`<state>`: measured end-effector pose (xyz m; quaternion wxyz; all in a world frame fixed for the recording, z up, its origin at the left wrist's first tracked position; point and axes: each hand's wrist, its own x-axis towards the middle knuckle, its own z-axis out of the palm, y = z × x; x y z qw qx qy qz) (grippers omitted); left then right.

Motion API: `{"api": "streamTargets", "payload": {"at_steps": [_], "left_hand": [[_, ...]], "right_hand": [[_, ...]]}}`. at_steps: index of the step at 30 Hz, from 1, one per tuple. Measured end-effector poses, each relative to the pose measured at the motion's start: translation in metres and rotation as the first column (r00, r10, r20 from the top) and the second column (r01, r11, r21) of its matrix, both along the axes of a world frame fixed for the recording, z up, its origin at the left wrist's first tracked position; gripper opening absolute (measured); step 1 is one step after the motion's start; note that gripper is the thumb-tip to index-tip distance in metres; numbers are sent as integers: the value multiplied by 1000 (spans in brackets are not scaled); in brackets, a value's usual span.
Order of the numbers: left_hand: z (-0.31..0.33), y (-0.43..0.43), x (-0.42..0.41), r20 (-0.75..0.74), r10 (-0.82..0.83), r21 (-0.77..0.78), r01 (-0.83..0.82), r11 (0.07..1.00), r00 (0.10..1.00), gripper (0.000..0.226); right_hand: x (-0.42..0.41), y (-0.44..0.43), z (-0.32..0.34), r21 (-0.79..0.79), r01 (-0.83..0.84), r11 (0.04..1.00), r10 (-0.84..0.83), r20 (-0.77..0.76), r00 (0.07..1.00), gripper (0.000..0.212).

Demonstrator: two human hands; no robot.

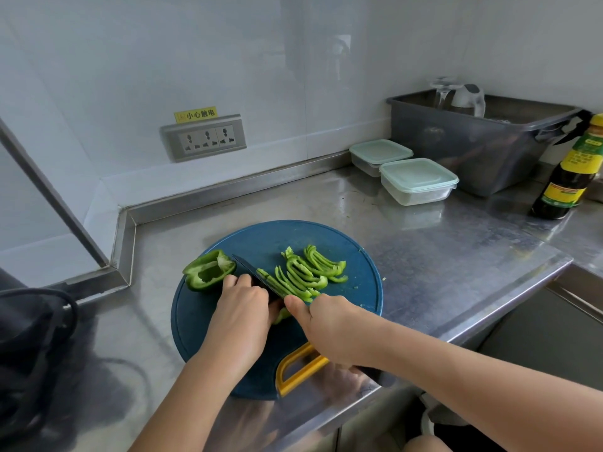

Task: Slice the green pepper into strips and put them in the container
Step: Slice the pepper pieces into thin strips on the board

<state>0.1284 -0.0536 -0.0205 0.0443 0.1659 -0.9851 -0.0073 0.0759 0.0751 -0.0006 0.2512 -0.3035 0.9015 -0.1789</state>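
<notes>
Stainless steel counter (440, 256) carries a round blue cutting board (261, 243). Its yellow handle (293, 370) points toward the person, and its near rim lies close to the counter's front edge.

Left hand (243, 313) sits knuckles-up at mid-board, fingers curled together over a pepper piece (282, 316). Only a sliver of green shows beneath the hand. Right hand (329, 324) is wrapped round the handle of a dark knife (254, 275), with the thumb laid forward toward the blade. The blade runs away to the left, against the left knuckles, and its tip ends just beside an uncut pepper half (208, 270). That half lies hollow side up at the board's left rim.

Cut strips (310, 272) lie in a loose fan to the right of the blade, all within the board's edge.

Two lidded containers (417, 179) stand touching at the rear right, well apart from the board, with bare steel between. Both pale green lids are on. Behind them is a grey tub (473, 141), and at far right a dark sauce bottle (567, 177). The rear and left edges of the counter meet a raised steel lip below a wall socket (204, 137).
</notes>
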Motion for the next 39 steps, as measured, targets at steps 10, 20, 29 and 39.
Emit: {"api": "streamTargets", "payload": {"at_steps": [10,20,29,39], "left_hand": [[-5,-2,0,-33,-2,57,4,998,999,27],[-8,-3,3,-37,39,2,-39,999,999,26],[-6,1,1,-4,45,-58,-45,997,999,42],[-6,0,2,-3,38,-11,-38,999,999,43]], "right_hand": [[-7,-18,11,11,46,999,-47,101,994,36],[-1,-26,20,15,79,997,-80,79,994,57],[-3,22,14,40,361,932,-345,410,844,62],[6,32,25,-118,308,944,-238,404,883,63]]}}
